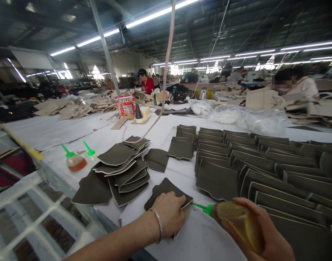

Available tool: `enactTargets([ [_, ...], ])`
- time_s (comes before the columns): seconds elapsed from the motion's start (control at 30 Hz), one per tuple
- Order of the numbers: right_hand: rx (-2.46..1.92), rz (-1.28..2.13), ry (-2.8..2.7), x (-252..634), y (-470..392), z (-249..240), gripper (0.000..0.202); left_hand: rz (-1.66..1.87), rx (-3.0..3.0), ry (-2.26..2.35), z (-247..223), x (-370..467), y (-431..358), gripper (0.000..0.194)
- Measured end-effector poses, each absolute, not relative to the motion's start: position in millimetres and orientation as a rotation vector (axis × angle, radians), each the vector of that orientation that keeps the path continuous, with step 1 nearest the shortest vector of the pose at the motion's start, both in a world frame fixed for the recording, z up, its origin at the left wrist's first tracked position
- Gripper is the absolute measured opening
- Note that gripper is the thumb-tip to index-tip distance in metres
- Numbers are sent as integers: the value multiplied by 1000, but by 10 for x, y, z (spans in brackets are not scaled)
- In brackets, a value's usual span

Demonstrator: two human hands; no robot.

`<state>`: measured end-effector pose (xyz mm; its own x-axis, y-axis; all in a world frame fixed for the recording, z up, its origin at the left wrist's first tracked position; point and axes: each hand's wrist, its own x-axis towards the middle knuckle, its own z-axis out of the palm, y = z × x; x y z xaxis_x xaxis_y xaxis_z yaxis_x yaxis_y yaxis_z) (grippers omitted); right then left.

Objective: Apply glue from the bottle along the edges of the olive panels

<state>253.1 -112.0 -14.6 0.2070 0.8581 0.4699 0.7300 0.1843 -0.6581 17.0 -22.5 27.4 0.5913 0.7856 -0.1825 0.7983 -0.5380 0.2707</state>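
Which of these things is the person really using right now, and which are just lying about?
In use:
- left hand pressing down a dark leather piece
- right hand gripping a glue bottle, its green nozzle at that piece's edge

Lying about:
- loose pile of dark pieces
- overlapped rows of pieces
- two spare squeeze bottles
- clear plastic bag

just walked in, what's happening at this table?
A person's left hand presses down on a dark cut piece on the white table. The right hand grips a squeeze bottle of amber liquid, its green nozzle at the piece's edge. Overlapping rows of the same pieces lie right, a loose pile left.
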Motion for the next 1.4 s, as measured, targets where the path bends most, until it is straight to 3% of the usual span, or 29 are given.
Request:
enactTargets([
  [0.33,-1591,442,-1392,2585,-1090,-185,48,-55,2488,1291,243,176,-237,43],
  [0.87,-1658,498,-1242,2667,-1092,-282,60,-56,2443,1262,241,129,-257,48],
  [1.07,-1573,791,-1291,2606,-1149,-322,55,-40,2467,1251,224,105,-267,51],
  [1.27,-1612,664,-1228,2610,-1145,-336,61,-60,2467,1232,264,94,-253,51],
  [1.4,-1558,827,-1291,2584,-1224,-347,58,-57,2462,1216,260,79,-263,54],
])
